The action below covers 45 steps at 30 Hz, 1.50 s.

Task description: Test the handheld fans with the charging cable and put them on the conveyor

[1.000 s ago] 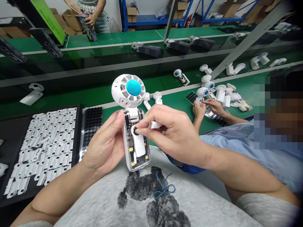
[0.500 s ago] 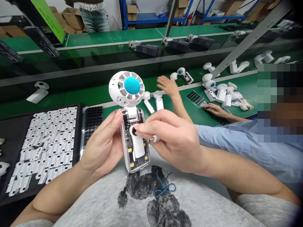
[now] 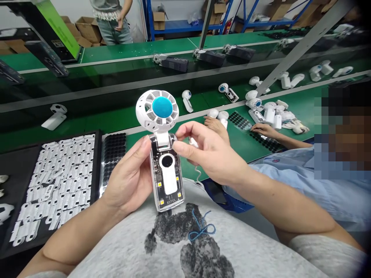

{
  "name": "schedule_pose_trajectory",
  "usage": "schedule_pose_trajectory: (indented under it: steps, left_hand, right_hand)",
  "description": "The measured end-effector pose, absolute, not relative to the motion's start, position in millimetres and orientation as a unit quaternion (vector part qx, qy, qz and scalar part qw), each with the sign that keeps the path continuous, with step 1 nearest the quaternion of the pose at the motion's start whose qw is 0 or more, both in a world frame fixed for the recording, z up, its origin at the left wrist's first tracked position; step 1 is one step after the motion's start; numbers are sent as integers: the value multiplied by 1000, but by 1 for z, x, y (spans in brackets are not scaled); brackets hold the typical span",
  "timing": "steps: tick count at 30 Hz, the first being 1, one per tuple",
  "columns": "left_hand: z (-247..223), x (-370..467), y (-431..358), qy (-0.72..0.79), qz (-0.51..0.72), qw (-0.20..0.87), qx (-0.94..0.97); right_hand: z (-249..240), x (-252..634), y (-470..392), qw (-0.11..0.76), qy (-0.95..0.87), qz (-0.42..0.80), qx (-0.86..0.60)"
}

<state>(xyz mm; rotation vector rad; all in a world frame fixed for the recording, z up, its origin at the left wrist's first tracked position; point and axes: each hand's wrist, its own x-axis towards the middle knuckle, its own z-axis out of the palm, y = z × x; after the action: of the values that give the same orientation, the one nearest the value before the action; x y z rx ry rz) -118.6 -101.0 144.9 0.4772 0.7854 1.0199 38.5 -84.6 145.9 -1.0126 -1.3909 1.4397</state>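
My left hand [image 3: 129, 175] grips the clear-and-white body of a small handheld fan [image 3: 167, 181] by its left edge. The fan stands upright, its round white head with a blue centre at the top. Through the clear face show a circuit board, a white strip with a black disc and small yellow squares. My right hand [image 3: 203, 152] is at the body's upper right, thumb and forefinger touching the edge near the hinge. A small white plug [image 3: 193, 143] with a white cable sits against my right palm, partly hidden by the fingers.
At the left, a black tray [image 3: 97, 162] holds several white parts beside a sheet of black discs [image 3: 114, 148]. Several fans lie on the green belt [image 3: 162, 87] and bench. At the right sits a co-worker in a blue sleeve [image 3: 269, 179]; another person stands behind the line.
My right thumb and fingers have moved from the black disc up to the fan's upper right edge. The co-worker's hand has come back from the belt, where another fan now lies.
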Motion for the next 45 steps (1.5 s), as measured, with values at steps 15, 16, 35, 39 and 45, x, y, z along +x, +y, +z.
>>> schedule_pose_trajectory:
  steps: [15, 16, 35, 39, 45]
  left_hand:
    - [131, -112, -104, 363, 543, 699, 291]
    - [130, -112, -101, 367, 542, 702, 280]
    - [135, -105, -80, 369, 414, 825, 106]
    - [116, -87, -70, 369, 446, 806, 125]
    - [36, -68, 7, 458, 411, 770, 170]
  right_hand:
    - [131, 29, -88, 440, -553, 584, -399]
    - [127, 29, -85, 443, -552, 581, -402]
    - [119, 54, -113, 374, -819, 95, -425]
    - [105, 62, -105, 282, -855, -35, -434]
    - [56, 91, -68, 330, -736, 223, -547]
